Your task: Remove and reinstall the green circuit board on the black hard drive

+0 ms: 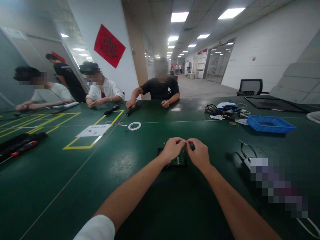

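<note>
Both my hands meet above the table, fingertips almost touching. My left hand (175, 148) is closed in a pinch, thumb against index finger. Opposite it, my right hand (199, 154) pinches too; a small dark patch shows inside its curled fingers, and I cannot tell whether it is an object or a gap. Whatever lies between the fingertips is too small to make out. Below them is a flat black-edged device with a green circuit board (178, 161), lying on the table and partly covered by my left hand and wrist.
On the green table (140, 196), a blue tray (271, 124) and tangled cables (212, 109) stand at right. A white ring (134, 126), a paper sheet (93, 130) and a black tool pouch (21, 145) lie leftward. Several people sit across; one person's hand touches a black tool.
</note>
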Motion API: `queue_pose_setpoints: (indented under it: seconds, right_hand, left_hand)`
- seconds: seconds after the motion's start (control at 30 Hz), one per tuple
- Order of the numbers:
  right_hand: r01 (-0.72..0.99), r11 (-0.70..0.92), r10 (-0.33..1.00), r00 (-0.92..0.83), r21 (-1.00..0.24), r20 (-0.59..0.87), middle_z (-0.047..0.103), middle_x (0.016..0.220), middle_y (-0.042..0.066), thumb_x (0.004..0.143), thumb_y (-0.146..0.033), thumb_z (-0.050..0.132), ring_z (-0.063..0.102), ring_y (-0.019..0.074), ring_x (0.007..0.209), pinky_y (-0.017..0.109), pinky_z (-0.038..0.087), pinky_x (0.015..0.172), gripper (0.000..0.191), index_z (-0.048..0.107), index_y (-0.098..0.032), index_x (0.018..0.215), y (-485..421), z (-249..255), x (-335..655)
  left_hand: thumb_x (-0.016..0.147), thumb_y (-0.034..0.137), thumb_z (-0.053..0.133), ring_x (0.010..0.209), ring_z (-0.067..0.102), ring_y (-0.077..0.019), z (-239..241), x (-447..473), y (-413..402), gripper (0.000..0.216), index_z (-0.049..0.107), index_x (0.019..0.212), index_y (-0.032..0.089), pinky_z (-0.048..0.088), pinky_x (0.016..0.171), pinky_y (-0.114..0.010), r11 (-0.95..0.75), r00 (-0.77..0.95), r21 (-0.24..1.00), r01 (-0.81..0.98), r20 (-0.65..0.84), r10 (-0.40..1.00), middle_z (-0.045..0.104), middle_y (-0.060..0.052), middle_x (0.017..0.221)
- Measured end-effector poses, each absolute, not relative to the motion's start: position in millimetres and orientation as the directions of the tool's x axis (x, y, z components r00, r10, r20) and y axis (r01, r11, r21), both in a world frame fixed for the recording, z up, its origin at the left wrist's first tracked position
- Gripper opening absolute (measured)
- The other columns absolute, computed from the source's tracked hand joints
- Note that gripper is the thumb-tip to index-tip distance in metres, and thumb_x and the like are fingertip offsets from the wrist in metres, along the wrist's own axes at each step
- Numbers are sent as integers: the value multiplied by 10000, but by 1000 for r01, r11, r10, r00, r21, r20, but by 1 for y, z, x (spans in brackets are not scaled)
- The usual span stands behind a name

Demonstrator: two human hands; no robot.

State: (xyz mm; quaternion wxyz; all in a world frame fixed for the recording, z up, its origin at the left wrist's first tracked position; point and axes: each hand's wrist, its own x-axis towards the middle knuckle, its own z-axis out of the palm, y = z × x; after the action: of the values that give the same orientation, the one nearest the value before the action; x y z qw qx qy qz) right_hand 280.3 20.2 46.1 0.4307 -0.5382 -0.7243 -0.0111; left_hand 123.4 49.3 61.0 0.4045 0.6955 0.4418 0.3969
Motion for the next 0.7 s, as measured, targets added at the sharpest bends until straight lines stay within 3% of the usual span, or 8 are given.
queue_pose_setpoints:
  seconds: [0.2, 0.37, 0.53, 0.7]
  right_hand:
    - [885, 274, 851, -41, -377, 524, 696, 888, 61, 930, -262, 506, 639, 203, 819, 303, 432, 754, 137, 622, -205, 883, 24, 42, 287]
    - [925, 206, 910, -61, -320, 410, 701, 864, 54, 929, -268, 517, 643, 195, 795, 289, 406, 714, 137, 633, -208, 886, 26, 37, 287]
    - [920, 228, 929, -107, -320, 355, 704, 884, 50, 953, -272, 502, 653, 183, 815, 272, 414, 726, 159, 639, -206, 906, 25, 37, 282]
    - [924, 249, 936, -152, -291, 318, 710, 933, 59, 963, -265, 502, 656, 179, 832, 269, 421, 737, 160, 649, -205, 944, 27, 37, 276]
  left_hand:
    - [953, 266, 524, 988, 609, -220, 49, 109, 5, 226, 682, 1091, 182, 494, 897, -362, -571, 386, 609, 550, 421, 821, 671, -83, 1029]
    - [909, 285, 583, 1249, 500, -309, 23, 92, -30, 398, 575, 1295, 190, 422, 1076, -495, -745, 600, 286, 602, 454, 659, 579, -127, 1308]
    - [916, 246, 540, 1346, 444, -320, 14, 89, -32, 512, 465, 1418, 173, 386, 1134, -524, -770, 639, 219, 599, 449, 625, 517, -150, 1421]
    - [912, 191, 515, 1316, 478, -298, 13, 92, -29, 471, 493, 1382, 167, 423, 1115, -496, -773, 643, 215, 597, 449, 621, 550, -141, 1382]
